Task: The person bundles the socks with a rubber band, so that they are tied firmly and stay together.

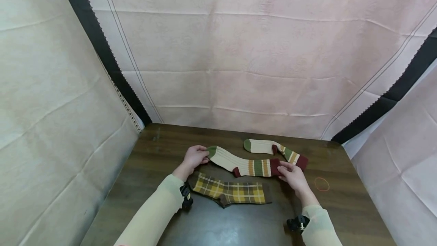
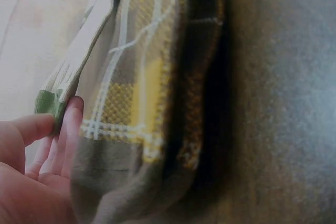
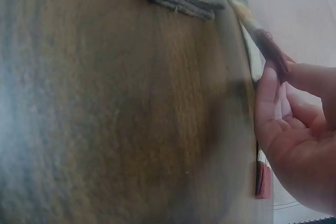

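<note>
Both hands stretch a cream sock with a green toe, striped leg and dark red cuff between them. At the green toe, my left hand pinches it between thumb and fingers; the left wrist view shows the green tip in that pinch. My right hand pinches the dark red cuff. Behind it lies a matching sock, bent at the heel, its cuff partly behind my right hand. Nearer me rests a pair of yellow-and-brown plaid socks, one on the other, right beside my left wrist.
A thin orange ring lies on the dark wooden table to the right of my right hand. Pale cloth walls stand behind the table and along both sides.
</note>
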Demonstrator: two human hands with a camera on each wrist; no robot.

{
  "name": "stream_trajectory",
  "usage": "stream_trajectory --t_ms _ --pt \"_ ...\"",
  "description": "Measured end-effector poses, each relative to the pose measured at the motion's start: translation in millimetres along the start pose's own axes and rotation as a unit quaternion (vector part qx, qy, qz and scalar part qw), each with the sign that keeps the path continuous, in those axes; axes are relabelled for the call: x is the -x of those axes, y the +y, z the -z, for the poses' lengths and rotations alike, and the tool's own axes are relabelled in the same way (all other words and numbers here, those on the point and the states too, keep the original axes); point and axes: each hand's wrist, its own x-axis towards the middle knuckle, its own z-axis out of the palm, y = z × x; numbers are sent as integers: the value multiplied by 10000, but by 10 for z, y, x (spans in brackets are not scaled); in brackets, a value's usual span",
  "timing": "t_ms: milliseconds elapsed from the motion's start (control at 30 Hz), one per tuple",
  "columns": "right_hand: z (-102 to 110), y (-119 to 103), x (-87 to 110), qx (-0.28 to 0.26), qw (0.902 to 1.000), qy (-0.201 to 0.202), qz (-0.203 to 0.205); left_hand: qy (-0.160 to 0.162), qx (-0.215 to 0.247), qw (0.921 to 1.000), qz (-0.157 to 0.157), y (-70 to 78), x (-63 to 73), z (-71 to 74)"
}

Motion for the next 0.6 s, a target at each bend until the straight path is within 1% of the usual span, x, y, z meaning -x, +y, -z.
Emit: stream_trajectory --t_ms 100,267,400,600 --pt "9 -11 9 -74 10000 41 27 -3 115 9999 -28 39 13 22" --pt "11 -22 54 -193 9997 119 41 -103 349 9993 -63 86 46 47" --pt "11 -56 89 -319 9993 150 106 -81 549 9984 -111 121 79 63" --pt "2 -120 154 -514 9982 181 234 -35 750 9969 -229 194 183 96"
